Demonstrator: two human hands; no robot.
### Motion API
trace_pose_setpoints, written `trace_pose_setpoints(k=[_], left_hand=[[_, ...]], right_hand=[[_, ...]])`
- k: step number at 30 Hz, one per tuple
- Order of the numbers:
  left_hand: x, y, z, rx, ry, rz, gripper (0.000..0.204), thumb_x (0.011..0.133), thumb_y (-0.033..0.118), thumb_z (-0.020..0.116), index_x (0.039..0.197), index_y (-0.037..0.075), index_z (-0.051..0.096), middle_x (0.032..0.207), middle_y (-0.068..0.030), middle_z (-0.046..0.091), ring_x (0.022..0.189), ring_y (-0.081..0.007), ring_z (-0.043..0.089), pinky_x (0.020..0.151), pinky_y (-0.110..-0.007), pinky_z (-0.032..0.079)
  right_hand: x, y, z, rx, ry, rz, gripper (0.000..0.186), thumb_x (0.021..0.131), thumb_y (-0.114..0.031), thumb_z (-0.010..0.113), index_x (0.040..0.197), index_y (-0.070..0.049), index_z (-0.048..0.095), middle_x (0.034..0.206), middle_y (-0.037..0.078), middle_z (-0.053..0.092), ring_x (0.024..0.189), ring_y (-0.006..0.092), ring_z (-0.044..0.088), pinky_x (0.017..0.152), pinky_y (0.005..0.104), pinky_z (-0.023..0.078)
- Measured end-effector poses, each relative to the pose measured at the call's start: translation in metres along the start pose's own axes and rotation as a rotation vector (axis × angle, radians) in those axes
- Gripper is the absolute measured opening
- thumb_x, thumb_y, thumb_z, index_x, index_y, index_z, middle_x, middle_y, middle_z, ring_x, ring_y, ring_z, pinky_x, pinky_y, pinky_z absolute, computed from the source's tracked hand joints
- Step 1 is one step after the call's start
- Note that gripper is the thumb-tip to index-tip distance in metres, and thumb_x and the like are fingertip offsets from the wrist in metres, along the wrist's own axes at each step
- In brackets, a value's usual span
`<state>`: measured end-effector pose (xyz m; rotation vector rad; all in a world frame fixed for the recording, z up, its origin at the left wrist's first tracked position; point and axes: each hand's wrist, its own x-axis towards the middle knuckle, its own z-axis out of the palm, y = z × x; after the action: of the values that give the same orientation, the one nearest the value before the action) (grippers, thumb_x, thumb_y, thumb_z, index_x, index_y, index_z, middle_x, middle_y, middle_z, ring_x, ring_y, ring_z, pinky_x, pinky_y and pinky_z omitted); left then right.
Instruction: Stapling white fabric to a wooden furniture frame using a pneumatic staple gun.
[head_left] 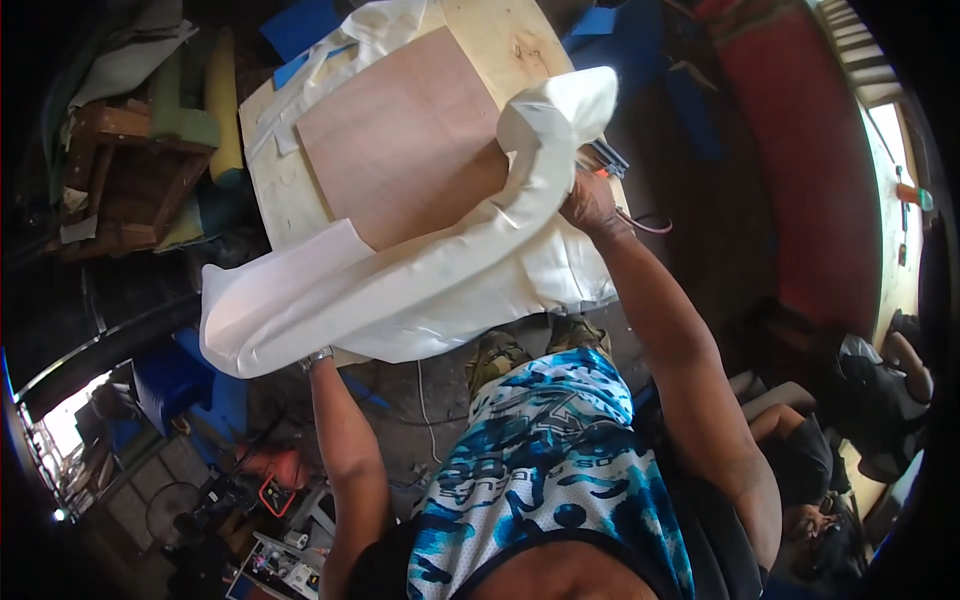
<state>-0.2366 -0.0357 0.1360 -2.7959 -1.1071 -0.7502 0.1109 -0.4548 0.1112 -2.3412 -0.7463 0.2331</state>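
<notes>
White padded piece point(430, 275) is supported on the surface's point(525, 45) near side. At left hand point(315, 362) and right hand point(592, 202), fingers are largely hidden, grip undetermined; even steadying is advised.

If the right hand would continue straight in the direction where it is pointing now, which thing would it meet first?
Most likely the right hand would meet the curved white-covered piece just ahead of it; depth is unclear here, so whether they already touch cannot be told.
</notes>
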Motion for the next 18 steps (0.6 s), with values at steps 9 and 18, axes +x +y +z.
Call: trace_pose_setpoints(k=[9, 18], left_hand=[[-0.020, 0.011, -0.007, -0.136, -0.129, -0.138, 0.029, 0.094, 0.012, 0.063, 0.111, -0.012, 0.068, 0.114, -0.0270, 0.071, 0.103, -0.0411, 0.069, 0.093, -0.051, 0.051], [-0.051, 0.011, -0.005, -0.504, -0.412, -0.260, 0.032, 0.089, 0.008, 0.075, 0.116, -0.008, 0.069, 0.121, -0.0202, 0.072, 0.108, -0.0296, 0.069, 0.098, -0.041, 0.051]], right_hand=[[-0.018, 0.020, -0.023, 0.104, -0.014, -0.030, 0.033, 0.093, -0.032, 0.068, 0.119, -0.013, 0.062, 0.102, 0.017, 0.071, 0.095, 0.0390, 0.068, 0.081, 0.0482, 0.054], [-0.132, 0.013, -0.003, 0.580, -0.352, 0.293, 0.065, 0.080, -0.034, 0.080, 0.136, -0.010, 0.059, 0.120, 0.021, 0.070, 0.110, 0.0362, 0.068, 0.099, 0.0444, 0.051]])
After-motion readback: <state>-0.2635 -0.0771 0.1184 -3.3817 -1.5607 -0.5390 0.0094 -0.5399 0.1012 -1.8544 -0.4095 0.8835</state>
